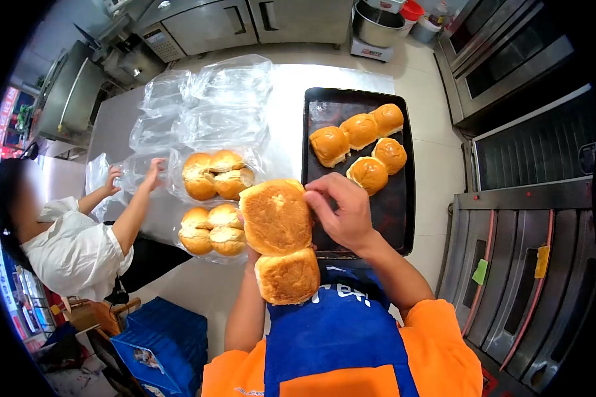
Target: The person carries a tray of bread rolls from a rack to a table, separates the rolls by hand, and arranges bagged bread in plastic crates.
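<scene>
A joined pair of bread buns (276, 217), browned flat undersides facing up, is held in front of my apron. My left hand (252, 258) supports the buns from below, its fingers mostly hidden behind them. At the upper bun's right edge, the bent fingertips of my right hand (341, 210) appear to pinch the bread. A black baking tray (361, 228) lies under and beyond this hand, holding several glossy buns (360, 131). Left of the held pair, two groups of buns, the farther one (213, 175) and the nearer one (212, 229), sit in clear plastic packaging.
Clear plastic bags (225, 99) cover part of the steel table (288, 99). Another person (79, 241) reaches over the left side with both hands. Blue crates (162, 344) stand on the floor at lower left. Oven doors (530, 264) line the right side.
</scene>
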A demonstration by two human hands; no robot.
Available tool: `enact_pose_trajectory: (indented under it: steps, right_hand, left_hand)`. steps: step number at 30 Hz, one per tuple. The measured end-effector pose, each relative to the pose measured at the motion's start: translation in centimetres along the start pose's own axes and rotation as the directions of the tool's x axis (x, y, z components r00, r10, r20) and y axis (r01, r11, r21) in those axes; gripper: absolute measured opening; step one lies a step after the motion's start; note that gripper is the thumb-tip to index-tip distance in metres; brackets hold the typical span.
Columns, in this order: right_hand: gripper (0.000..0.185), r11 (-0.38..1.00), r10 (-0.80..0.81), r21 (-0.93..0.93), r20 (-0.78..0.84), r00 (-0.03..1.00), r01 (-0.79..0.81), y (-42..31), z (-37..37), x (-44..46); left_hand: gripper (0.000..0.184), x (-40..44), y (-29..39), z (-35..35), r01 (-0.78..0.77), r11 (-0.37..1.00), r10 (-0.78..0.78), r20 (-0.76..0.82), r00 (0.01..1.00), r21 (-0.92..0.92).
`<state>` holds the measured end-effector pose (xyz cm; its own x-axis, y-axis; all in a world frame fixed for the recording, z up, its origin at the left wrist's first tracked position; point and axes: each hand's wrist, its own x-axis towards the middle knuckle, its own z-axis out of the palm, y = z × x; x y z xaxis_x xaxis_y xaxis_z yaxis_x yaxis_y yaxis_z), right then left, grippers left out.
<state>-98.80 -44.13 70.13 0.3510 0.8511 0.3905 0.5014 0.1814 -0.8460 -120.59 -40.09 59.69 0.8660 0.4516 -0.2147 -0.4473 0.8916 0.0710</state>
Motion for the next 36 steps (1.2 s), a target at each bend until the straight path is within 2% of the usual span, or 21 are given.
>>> enact_pose_trajectory:
  steps: [1,2,5,8,9,11,12,14,15,17,19,20,23,24,26,29,34,36]
  right_hand:
    - [0.012,0.999,-0.042,-0.007,0.027,0.999,0.042,-0.6,0.3,0.6]
    - [0.015,0.999,-0.038,-0.019,0.007,0.999,0.038,-1.2,0.8,1.0]
    - [0.016,0.992,-0.051,-0.12,-0.01,0.999,0.049,0.7,1.7,1.2]
    - [0.017,0.976,0.219,0.001,-0.094,0.971,-0.219,2.2,2.2,0.7]
    - [0.02,0.971,0.239,0.02,-0.125,0.963,-0.238,2.5,2.2,0.4]
    - [0.025,0.951,0.303,-0.05,-0.032,0.952,-0.304,4.4,1.8,-1.2]
    - [0.026,0.932,0.349,-0.125,0.071,0.934,-0.339,5.1,1.6,-2.2]
    - [0.028,0.881,0.449,-0.284,0.254,0.857,-0.377,6.1,1.7,-4.2]
    - [0.029,0.904,0.413,-0.238,0.275,0.868,-0.355,6.2,2.1,-5.2]
    - [0.018,0.934,0.356,-0.127,0.291,0.888,-0.333,6.1,2.5,-5.9]
    - [0.011,0.915,0.383,0.047,0.21,0.9,-0.4,5.3,2.9,-5.7]
    - [0.01,0.895,0.402,0.137,0.169,0.9,-0.425,4.8,3.0,-5.3]
    - [0.016,0.942,0.324,0.015,0.211,0.922,-0.335,4.9,2.6,-3.7]
    - [0.014,0.945,0.317,0.025,0.192,0.929,-0.327,4.8,2.7,-3.4]
    - [0.014,0.941,0.33,0.024,0.176,0.928,-0.339,5.0,2.7,-3.3]
    - [0.012,0.93,0.363,0.011,0.154,0.919,-0.369,5.4,2.7,-3.7]
    - [0.013,0.899,0.43,0.002,0.181,0.885,-0.437,5.7,2.7,-5.1]
    - [0.013,0.897,0.432,0.01,0.189,0.882,-0.441,5.5,2.7,-5.2]
  left_hand:
    - [0.112,-0.2,0.3,0.7,-0.02,1.0,0.022,-0.058,0.998,0.02]
    - [0.111,-0.2,0.7,1.1,-0.03,0.984,0.037,-0.036,0.999,0.175]
    - [0.108,-1.1,1.5,-3.1,-0.12,0.96,0.177,-0.215,0.961,0.254]
    - [0.1,-2.2,2.1,-3.7,-0.128,0.974,0.158,-0.155,0.975,0.189]
    - [0.097,-2.5,2.4,-2.6,-0.129,0.979,0.151,-0.14,0.979,0.156]
    - [0.093,-2.8,2.9,-0.6,-0.139,0.986,0.149,-0.111,0.983,0.092]
    - [0.09,-3.1,3.2,-0.3,-0.141,0.988,0.146,-0.101,0.984,0.059]
    - [0.089,-2.9,4.0,-0.5,-0.139,0.99,0.137,0.078,0.988,0.028]
    - [0.09,-2.3,4.4,-1.0,-0.163,0.986,0.158,0.136,0.978,0.025]
    - [0.092,-0.9,4.9,-1.7,-0.175,0.984,0.173,0.259,0.95,-0.015]
    - [0.094,0.3,5.0,-2.0,-0.135,0.987,0.158,0.388,0.908,-0.087]
    - [0.094,0.3,4.9,-1.6,-0.129,0.988,0.15,0.383,0.911,-0.08]
    - [0.096,0.7,4.5,-1.1,-0.113,0.984,0.16,0.39,0.907,-0.14]
    - [0.094,0.5,4.4,-0.8,-0.117,0.984,0.161,0.369,0.915,-0.137]
    - [0.091,0.1,4.4,0.0,-0.136,0.982,0.172,0.323,0.93,-0.133]
    - [0.102,0.2,4.2,0.4,-0.146,0.969,0.208,0.341,0.917,-0.197]
    - [0.091,0.0,4.5,0.9,-0.208,0.965,0.248,0.306,0.919,-0.157]
    - [0.097,-0.2,4.5,0.7,-0.23,0.963,0.259,0.255,0.932,-0.139]
